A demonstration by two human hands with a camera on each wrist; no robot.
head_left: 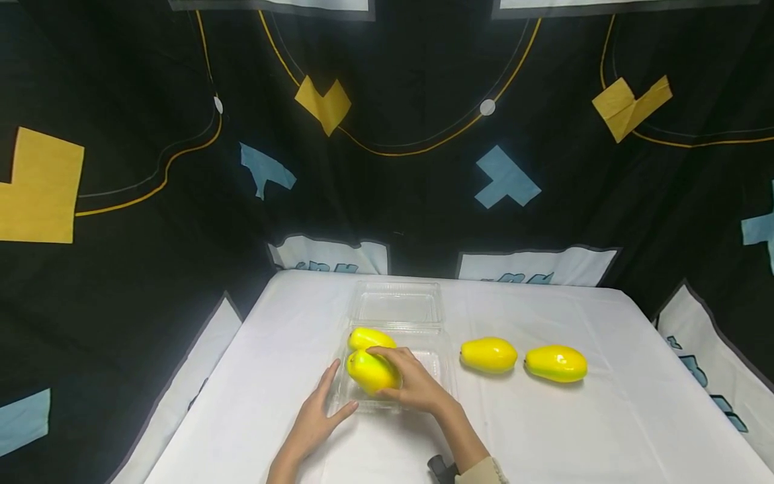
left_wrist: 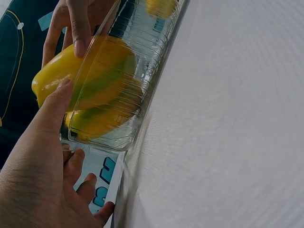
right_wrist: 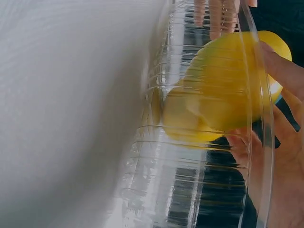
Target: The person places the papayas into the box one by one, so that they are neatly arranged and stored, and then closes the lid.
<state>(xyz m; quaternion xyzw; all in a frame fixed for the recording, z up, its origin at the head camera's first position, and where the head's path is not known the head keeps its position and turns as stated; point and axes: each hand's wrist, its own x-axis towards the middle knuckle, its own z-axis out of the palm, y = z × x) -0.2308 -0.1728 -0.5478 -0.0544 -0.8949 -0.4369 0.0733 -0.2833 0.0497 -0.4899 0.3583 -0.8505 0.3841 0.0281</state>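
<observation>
A clear plastic clamshell box (head_left: 423, 366) lies with its lid (head_left: 396, 302) folded back. One yellow papaya (head_left: 370, 338) rests inside at the back left. My right hand (head_left: 411, 380) grips a second papaya (head_left: 369, 371) between thumb and fingers, tilted in the front left of the box; green streaks show on it in the left wrist view (left_wrist: 107, 71). My left hand (head_left: 317, 413) is beside the box's left wall, thumb and fingers spread apart. Its thumb overlaps the held papaya in the left wrist view; whether they touch I cannot tell.
Two more yellow papayas, a nearer one (head_left: 488, 355) and a farther one (head_left: 555, 364), lie right of the box on the white-covered table (head_left: 544, 430). Black patterned cloth (head_left: 399, 202) hangs behind and at both sides.
</observation>
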